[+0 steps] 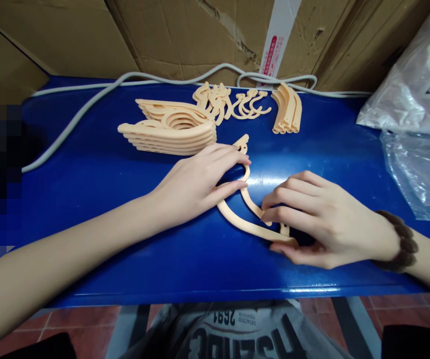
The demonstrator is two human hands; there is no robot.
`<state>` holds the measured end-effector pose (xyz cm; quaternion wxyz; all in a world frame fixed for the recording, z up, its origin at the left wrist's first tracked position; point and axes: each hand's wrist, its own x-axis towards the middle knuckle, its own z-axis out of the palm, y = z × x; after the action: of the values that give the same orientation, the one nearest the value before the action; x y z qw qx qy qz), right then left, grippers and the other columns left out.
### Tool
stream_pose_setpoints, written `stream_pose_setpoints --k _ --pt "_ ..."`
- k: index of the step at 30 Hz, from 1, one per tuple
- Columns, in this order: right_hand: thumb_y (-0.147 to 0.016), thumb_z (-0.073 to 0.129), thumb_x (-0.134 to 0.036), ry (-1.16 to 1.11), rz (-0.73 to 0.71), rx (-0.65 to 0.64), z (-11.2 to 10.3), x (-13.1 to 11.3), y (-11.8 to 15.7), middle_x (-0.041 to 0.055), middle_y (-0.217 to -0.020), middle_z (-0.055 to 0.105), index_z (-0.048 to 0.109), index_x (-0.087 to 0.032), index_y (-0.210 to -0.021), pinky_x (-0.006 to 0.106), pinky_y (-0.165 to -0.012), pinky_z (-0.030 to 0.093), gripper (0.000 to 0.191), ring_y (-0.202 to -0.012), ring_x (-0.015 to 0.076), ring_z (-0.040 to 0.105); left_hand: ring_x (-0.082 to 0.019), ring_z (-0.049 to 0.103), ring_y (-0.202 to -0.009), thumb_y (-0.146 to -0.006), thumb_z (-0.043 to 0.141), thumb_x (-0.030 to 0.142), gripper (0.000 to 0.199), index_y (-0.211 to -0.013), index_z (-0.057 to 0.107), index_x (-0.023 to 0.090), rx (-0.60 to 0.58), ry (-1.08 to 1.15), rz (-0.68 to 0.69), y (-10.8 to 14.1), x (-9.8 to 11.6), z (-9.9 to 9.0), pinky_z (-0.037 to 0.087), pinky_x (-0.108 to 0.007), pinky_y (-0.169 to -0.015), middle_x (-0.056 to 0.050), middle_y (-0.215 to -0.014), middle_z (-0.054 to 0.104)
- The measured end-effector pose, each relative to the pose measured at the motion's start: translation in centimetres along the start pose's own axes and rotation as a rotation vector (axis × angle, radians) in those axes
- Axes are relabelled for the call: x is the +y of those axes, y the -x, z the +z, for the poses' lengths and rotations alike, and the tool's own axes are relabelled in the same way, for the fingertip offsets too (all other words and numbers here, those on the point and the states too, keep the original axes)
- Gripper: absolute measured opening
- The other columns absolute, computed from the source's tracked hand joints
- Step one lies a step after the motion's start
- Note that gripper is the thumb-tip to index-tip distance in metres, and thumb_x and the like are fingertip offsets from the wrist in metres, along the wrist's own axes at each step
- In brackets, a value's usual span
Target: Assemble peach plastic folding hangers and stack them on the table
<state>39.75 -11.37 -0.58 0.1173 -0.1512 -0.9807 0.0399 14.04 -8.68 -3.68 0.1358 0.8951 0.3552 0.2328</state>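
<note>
A cream plastic hanger [250,227], with a curved outer arm and a thinner inner curve, lies on the blue table in front of me. My left hand [207,174] rests over its left and upper part, thumb and fingers closed on the inner curve. At the lower right end, my right hand [315,219] grips the hanger between thumb and curled fingers, which partly hide that end. Just beyond my left hand sits a stack of similar hanger pieces [170,137].
Small cream plastic parts [214,99], loose hooks [250,103] and a bundle of curved arms [287,109] lie at the back. Behind them, a white cable [125,77] runs along cardboard boxes [200,40]. Clear plastic bags [416,94] lie at the right.
</note>
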Motion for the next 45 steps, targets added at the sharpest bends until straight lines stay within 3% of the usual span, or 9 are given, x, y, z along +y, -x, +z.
stream_pose_setpoints --k 7,18,28,34,40,45 --pt "-0.095 0.055 -0.022 -0.076 0.015 0.006 0.0 0.0 -0.1 0.0090 -0.101 0.069 0.064 -0.015 -0.103 0.037 -0.079 0.040 0.014 -0.091 0.0207 0.059 -0.022 0.056 -0.130 -0.104 0.054 0.031 0.027 -0.127 0.060 0.017 0.007 0.010 0.000 -0.1 -0.1 0.0 0.047 -0.034 -0.106 -0.007 -0.132 0.066" --pt "-0.088 0.054 -0.009 -0.110 0.049 0.029 0.2 0.4 -0.2 0.0076 -0.104 0.070 0.062 -0.017 -0.104 0.035 -0.080 0.041 0.019 -0.091 0.0195 0.059 -0.022 0.055 -0.132 -0.106 0.048 0.030 0.028 -0.128 0.061 0.016 -0.018 0.015 0.005 0.0 0.1 -0.2 0.047 -0.035 -0.106 -0.007 -0.133 0.066" --pt "-0.092 0.052 -0.008 -0.062 0.073 0.051 0.1 1.8 0.3 0.0095 -0.106 0.071 0.062 -0.017 -0.106 0.037 -0.083 0.046 0.019 -0.095 0.0212 0.062 -0.019 0.057 -0.129 -0.105 0.039 0.014 0.033 -0.130 0.059 0.017 -0.046 0.046 0.106 0.2 -0.1 -0.2 0.049 -0.033 -0.106 -0.006 -0.135 0.065" --pt "-0.093 0.054 -0.007 -0.154 0.127 0.089 -0.2 2.3 0.5 0.0085 -0.111 0.071 0.061 -0.019 -0.109 0.030 -0.086 0.052 0.021 -0.100 0.0180 0.067 -0.020 0.057 -0.129 -0.102 0.038 0.008 0.036 -0.129 0.059 0.018 -0.036 0.068 0.122 0.1 -0.4 -0.1 0.051 -0.035 -0.106 -0.008 -0.140 0.062" --pt "-0.096 0.053 -0.012 -0.070 0.114 0.102 -0.1 2.7 0.5 0.0065 -0.109 0.073 0.061 -0.020 -0.107 0.041 -0.098 0.049 0.017 -0.103 0.0209 0.068 -0.023 0.055 -0.132 -0.104 0.042 0.014 0.031 -0.131 0.058 0.018 -0.032 -0.036 0.125 0.2 -0.4 -0.1 0.052 -0.039 -0.106 -0.009 -0.140 0.062" --pt "-0.097 0.053 -0.011 -0.036 0.113 0.103 0.0 3.1 0.7 0.0068 -0.112 0.073 0.061 -0.020 -0.109 0.041 -0.096 0.047 0.016 -0.106 0.0219 0.066 -0.022 0.056 -0.131 -0.104 0.040 0.012 0.034 -0.132 0.058 0.020 -0.023 -0.034 0.128 0.1 -0.5 0.0 0.052 -0.037 -0.105 -0.007 -0.139 0.063"
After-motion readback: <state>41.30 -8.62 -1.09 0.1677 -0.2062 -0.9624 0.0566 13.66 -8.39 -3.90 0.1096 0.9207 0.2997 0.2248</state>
